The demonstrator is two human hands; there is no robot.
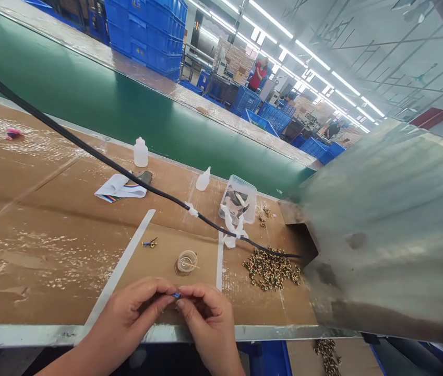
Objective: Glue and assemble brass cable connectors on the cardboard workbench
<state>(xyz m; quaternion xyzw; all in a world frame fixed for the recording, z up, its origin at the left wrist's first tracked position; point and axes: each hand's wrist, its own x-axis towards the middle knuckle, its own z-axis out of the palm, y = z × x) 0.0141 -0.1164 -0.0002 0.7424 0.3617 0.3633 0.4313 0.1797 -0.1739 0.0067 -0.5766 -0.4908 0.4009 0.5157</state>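
My left hand [133, 313] and my right hand [209, 321] meet at the near edge of the brown work table [49, 250]. Both are pinched on one small part [176, 295] with a blue tip held between the fingertips. Just beyond them stands a small round clear cup [186, 261] with a thin stick in it. A heap of small dark and gold parts [272, 269] lies to the right of my hands. One finished-looking small part [150, 243] lies alone to the left of the cup.
A black cable [88, 151] crosses the table to a grey metal housing [385, 230] at right. A clear plastic tub [239, 201], two small white bottles [140, 152], a ribbon cable [121, 188] and a green conveyor belt [127, 104] lie beyond. Blue crates and other people stand far back.
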